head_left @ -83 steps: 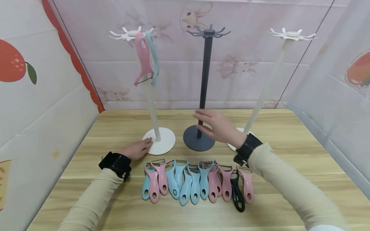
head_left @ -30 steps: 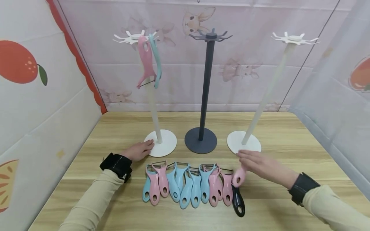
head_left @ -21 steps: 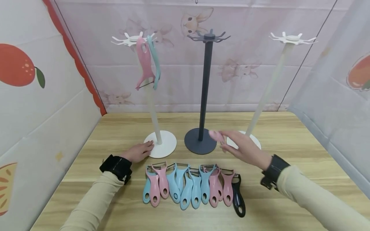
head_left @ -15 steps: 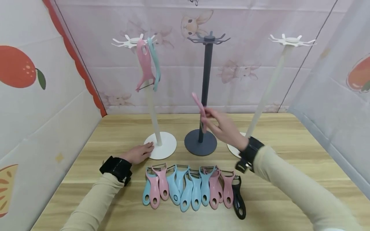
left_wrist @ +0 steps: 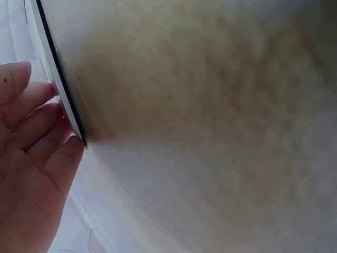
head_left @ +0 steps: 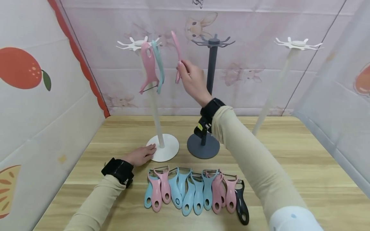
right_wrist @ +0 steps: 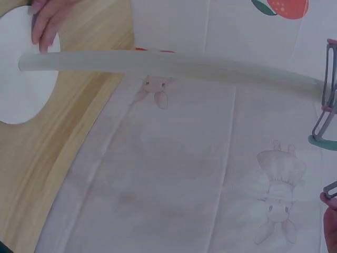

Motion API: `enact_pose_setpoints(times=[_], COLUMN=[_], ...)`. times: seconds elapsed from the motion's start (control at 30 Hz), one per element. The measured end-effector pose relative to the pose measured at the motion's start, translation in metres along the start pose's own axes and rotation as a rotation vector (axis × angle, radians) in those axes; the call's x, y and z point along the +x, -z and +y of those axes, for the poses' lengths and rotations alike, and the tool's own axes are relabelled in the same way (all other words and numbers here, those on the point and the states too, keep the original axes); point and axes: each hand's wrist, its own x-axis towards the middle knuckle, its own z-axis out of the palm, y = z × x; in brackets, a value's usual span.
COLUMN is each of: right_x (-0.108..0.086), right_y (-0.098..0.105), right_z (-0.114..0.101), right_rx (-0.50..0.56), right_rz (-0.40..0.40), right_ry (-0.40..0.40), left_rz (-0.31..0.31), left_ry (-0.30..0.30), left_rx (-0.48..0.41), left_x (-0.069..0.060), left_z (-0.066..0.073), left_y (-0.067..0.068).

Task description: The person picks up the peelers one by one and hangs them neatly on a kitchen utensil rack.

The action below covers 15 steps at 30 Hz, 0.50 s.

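In the head view my right hand (head_left: 194, 80) pinches a pink peeler (head_left: 177, 53) by its lower part, the handle pointing up. It is raised between the left white stand (head_left: 157, 118) and the dark grey stand (head_left: 212, 67). From the left stand's hooks hang another pink peeler (head_left: 148, 65) and a blue peeler (head_left: 158, 67). My left hand (head_left: 141, 154) rests with extended fingers on the left stand's white base (head_left: 169, 150). In the right wrist view the right fingers (right_wrist: 330, 226) and the held peeler's head show only at the edge.
A row of blue and pink peelers (head_left: 189, 197), with one black peeler (head_left: 242, 205) at its right end, lies on the wooden table (head_left: 289, 154). At the right stands another white stand (head_left: 277, 83), its base hidden behind my right sleeve. Patterned cloth walls enclose the table.
My right hand took the rightmost pink peeler from the row, turned its handle upward and lifted it up and left toward the left stand. The left hand stayed on the base.
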Motion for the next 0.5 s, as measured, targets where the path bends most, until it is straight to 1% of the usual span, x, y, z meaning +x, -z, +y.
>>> enact_pose_setpoints(times=[0.13, 0.27, 0.33, 0.43, 0.5], right_x=[0.01, 0.014, 0.014, 0.014, 0.013], right_y=[-0.006, -0.012, -0.014, -0.016, -0.015], right_z=[-0.003, -0.005, -0.005, -0.004, -0.002], right_rx=[-0.015, 0.015, 0.034, 0.001, -0.035], right_rz=[-0.036, -0.111, -0.147, -0.17, -0.171], right_ry=[-0.005, -0.011, 0.0, 0.014, 0.018], left_rz=[0.001, 0.001, -0.003, -0.006, -0.007], left_ry=[-0.006, -0.012, -0.004, 0.006, 0.014], left_rx=[0.009, -0.001, -0.014, -0.029, -0.035], left_x=[0.001, 0.001, 0.001, 0.001, 0.001], left_z=[-0.001, 0.0, 0.0, 0.0, 0.0], left_y=[-0.002, -0.003, -0.003, -0.002, -0.001])
